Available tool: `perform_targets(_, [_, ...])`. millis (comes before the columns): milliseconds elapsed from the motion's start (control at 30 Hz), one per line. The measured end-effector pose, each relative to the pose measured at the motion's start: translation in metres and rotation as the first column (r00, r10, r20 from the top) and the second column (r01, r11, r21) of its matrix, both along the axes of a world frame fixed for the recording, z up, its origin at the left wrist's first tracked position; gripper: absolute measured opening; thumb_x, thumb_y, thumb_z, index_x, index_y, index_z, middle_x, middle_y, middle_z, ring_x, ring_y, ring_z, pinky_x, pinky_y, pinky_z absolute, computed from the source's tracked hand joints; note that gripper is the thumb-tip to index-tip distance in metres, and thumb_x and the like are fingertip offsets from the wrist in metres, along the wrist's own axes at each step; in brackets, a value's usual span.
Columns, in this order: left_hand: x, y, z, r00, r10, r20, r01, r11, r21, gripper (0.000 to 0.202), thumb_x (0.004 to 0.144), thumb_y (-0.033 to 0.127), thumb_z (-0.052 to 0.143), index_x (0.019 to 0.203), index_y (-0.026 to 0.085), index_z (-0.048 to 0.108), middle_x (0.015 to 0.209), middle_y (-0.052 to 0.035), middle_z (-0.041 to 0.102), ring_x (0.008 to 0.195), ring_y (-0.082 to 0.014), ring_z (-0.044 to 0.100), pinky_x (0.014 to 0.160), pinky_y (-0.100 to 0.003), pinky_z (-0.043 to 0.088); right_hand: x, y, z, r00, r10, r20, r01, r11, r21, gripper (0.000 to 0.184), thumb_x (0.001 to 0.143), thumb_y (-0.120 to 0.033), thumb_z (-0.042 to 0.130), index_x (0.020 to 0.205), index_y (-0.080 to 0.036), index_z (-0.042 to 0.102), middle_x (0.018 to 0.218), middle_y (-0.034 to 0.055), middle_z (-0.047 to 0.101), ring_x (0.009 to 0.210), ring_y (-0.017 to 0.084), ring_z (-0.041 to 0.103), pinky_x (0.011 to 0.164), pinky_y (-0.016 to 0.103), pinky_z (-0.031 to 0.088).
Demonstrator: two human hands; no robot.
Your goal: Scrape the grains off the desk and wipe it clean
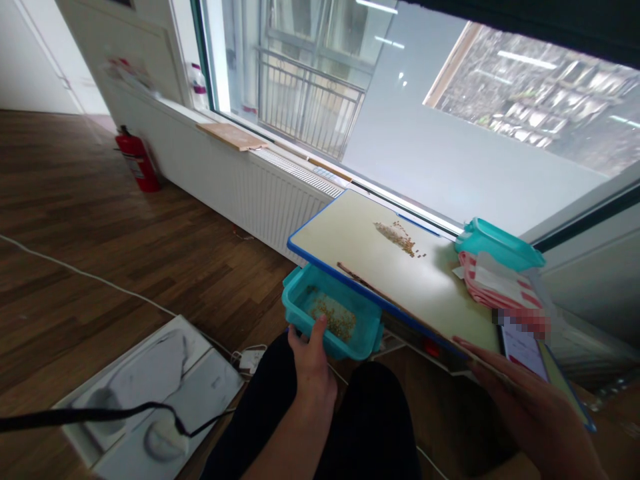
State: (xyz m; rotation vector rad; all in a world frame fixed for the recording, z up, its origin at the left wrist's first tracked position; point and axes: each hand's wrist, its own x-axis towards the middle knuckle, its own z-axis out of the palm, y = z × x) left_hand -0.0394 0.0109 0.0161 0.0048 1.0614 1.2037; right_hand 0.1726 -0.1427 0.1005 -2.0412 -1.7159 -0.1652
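My left hand (313,357) grips the near side of a teal plastic tub (295,300), thumb over the rim. The tub is held just below the table's edge, above my knees, with small yellow-brown grains (333,317) scattered over its bottom. At the right, my right hand (525,393) holds a thin brown board (400,303), seen almost edge-on along the near edge of the table (340,227). Farther back on the tabletop lies a small heap of similar brownish bits (397,239). Some of the right fingers are hidden by the board.
A second teal tub (500,245) stands at the table's far right, beside a red-and-white cloth (495,283) and a phone (525,350). A radiator (280,193) runs below the window. On the floor are a white box (150,393), a cable (100,272) and a fire extinguisher (137,160).
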Motion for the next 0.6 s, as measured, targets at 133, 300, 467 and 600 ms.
perform_targets(133, [0.0, 0.001, -0.001, 1.0, -0.004, 0.0, 0.004, 1.0, -0.008, 0.057, 0.077, 0.022, 0.073, 0.129, 0.024, 0.049, 0.12, -0.0106, 0.063, 0.096, -0.0216, 0.067, 0.081, -0.038, 0.057, 0.009, -0.005, 0.002, 0.998, 0.036, 0.041, -0.034, 0.998, -0.046, 0.031, 0.092, -0.035, 0.051, 0.119, -0.031, 0.066, 0.116, -0.0004, 0.072, 0.101, 0.021, 0.07, 0.094, 0.032, 0.055])
perform_targets(300, [0.001, 0.002, -0.003, 1.0, 0.015, 0.008, -0.015, 1.0, 0.019, 0.053, 0.078, 0.02, 0.072, 0.127, 0.024, 0.051, 0.119, -0.0097, 0.064, 0.098, -0.0196, 0.066, 0.085, -0.036, 0.055, 0.019, -0.017, 0.006, 0.985, 0.106, 0.135, -0.091, 0.99, -0.108, 0.034, 0.089, -0.035, 0.055, 0.121, -0.033, 0.066, 0.111, -0.0015, 0.074, 0.092, 0.022, 0.073, 0.085, 0.029, 0.059])
perform_targets(467, [0.003, -0.001, -0.004, 1.0, -0.007, -0.001, 0.007, 1.0, 0.009, 0.055, 0.078, 0.022, 0.073, 0.128, 0.024, 0.05, 0.121, -0.0106, 0.063, 0.094, -0.0209, 0.067, 0.082, -0.038, 0.056, 0.025, -0.02, 0.005, 0.987, -0.047, 0.151, 0.06, 0.995, -0.084, 0.035, 0.092, -0.043, 0.049, 0.118, -0.03, 0.069, 0.111, 0.0008, 0.074, 0.096, 0.023, 0.072, 0.086, 0.032, 0.059])
perform_targets(600, [0.003, -0.001, -0.004, 1.0, -0.001, 0.011, 0.001, 1.0, 0.016, 0.057, 0.078, 0.022, 0.072, 0.13, 0.023, 0.049, 0.12, -0.0113, 0.064, 0.092, -0.021, 0.067, 0.08, -0.039, 0.056, 0.033, -0.024, 0.008, 0.98, 0.022, 0.198, 0.011, 0.987, -0.162, 0.034, 0.091, -0.045, 0.051, 0.116, -0.031, 0.071, 0.107, 0.0008, 0.075, 0.085, 0.023, 0.074, 0.072, 0.028, 0.062])
